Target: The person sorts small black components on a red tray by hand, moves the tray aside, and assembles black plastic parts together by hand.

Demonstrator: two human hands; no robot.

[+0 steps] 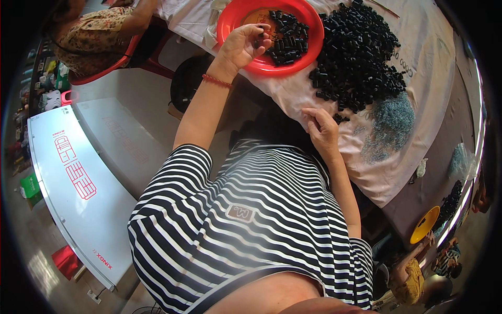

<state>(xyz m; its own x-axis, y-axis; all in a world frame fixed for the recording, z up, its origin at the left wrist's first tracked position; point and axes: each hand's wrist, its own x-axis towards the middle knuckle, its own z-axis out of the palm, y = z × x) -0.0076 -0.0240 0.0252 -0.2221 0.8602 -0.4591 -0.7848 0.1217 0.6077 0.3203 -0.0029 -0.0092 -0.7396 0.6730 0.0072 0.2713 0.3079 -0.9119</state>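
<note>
From my feed, left hand (241, 46) pinches a small black tube over the red bowl (230, 21) (sorting step, I'd guess). Right hand (321, 128), fingers curled, empty, rests by the tube pile (361, 57); next needs a fresh pick.

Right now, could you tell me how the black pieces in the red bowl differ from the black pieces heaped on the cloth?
The pieces in the red bowl are a small batch lying in a shallow layer; the heap on the cloth is far larger and piled up. The bowl's pieces are held in by its rim; the heap spreads loose over the white cloth. The left hand holds some over the bowl; no hand touches the heap. Both are small black tubes.
</note>
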